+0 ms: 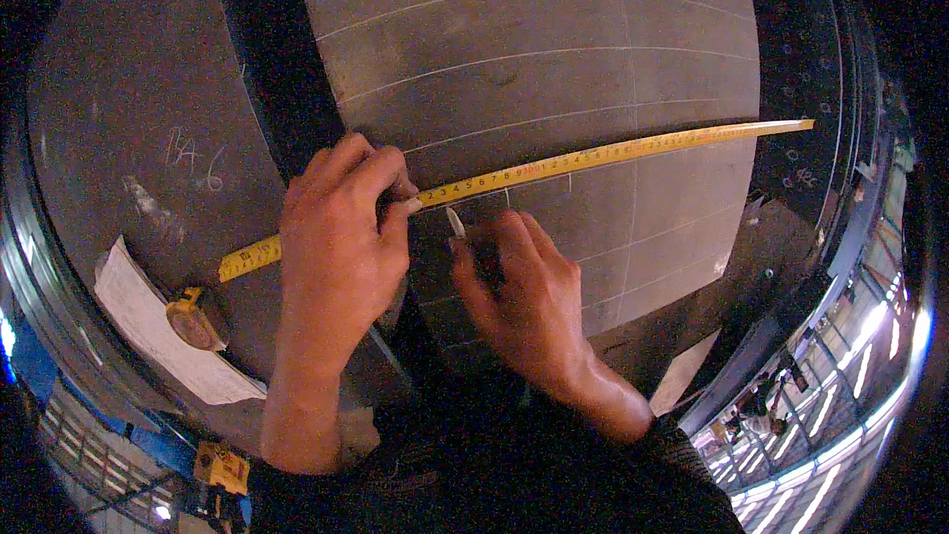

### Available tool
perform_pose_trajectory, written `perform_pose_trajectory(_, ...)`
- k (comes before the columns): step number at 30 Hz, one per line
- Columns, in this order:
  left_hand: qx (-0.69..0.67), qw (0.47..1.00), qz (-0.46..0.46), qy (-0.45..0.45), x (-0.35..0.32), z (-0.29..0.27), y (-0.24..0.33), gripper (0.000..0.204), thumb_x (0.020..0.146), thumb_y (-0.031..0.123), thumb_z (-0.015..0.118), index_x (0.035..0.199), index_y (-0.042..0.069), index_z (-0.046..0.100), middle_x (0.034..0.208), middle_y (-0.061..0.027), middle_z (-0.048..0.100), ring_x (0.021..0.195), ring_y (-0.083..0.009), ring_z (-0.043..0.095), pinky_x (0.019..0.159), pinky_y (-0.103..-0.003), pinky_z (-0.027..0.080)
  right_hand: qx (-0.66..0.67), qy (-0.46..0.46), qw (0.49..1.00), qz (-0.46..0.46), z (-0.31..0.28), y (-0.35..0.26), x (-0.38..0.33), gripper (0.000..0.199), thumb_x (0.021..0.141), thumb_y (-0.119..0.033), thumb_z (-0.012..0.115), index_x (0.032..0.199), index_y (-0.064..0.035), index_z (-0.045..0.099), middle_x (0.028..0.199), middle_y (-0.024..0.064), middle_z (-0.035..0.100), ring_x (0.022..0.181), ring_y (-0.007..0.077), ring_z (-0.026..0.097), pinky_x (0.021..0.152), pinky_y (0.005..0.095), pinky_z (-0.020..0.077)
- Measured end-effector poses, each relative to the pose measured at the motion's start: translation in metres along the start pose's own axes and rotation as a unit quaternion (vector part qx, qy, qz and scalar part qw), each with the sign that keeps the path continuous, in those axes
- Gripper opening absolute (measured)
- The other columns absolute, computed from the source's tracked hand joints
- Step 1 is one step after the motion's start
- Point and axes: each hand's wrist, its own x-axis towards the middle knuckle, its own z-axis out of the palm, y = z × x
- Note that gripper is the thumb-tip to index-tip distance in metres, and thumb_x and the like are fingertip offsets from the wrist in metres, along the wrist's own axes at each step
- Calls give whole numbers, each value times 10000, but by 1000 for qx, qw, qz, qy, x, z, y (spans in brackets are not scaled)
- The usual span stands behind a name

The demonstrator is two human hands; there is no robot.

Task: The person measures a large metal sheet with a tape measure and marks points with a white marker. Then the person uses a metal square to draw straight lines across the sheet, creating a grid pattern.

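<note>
A yellow tape measure blade (pixel 573 160) lies stretched across a dark metal plate (pixel 554 69) ruled with thin pale lines. My left hand (pixel 341 227) is closed over the blade near its left part, thumb and fingertips pinching its edge and hiding a stretch of it. Just below the blade, my right hand (pixel 529 297) is closed, with a thin white marking stick (pixel 455 222) between its thumb and fingers. The stick's tip points up toward the tape. Short pale marks on the plate show beside the right fingertips.
A rounded tape measure case (pixel 198 321) rests on a curled white paper sheet (pixel 163 331) at the left. A dark gap (pixel 277 49) separates the ruled plate from another plate (pixel 148 109) bearing chalk writing. Dark steel (pixel 806 69) borders the right side; a yellow box (pixel 220 467) stands lower left.
</note>
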Motion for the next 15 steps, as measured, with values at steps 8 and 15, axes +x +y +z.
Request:
perform_pose_trajectory(8,-25,999,-15,-32,1,-1,-4,178,723,22,691,862,62,588,918,-126,572,934,-359,578,805,-458,469,5,30,999,-16,14,0,4,163,874,-119,691,949,-40,569,848,135,620,687,339,643,572,408,521)
perform_pose_trajectory(15,5,999,-37,-39,0,-6,-1,177,734,43,723,866,61,605,1003,-146,610,1005,-380,598,886,-449,486,-3,19,999,-28,18,-3,4,187,865,-121,695,950,-38,551,868,138,619,704,362,638,585,431,525)
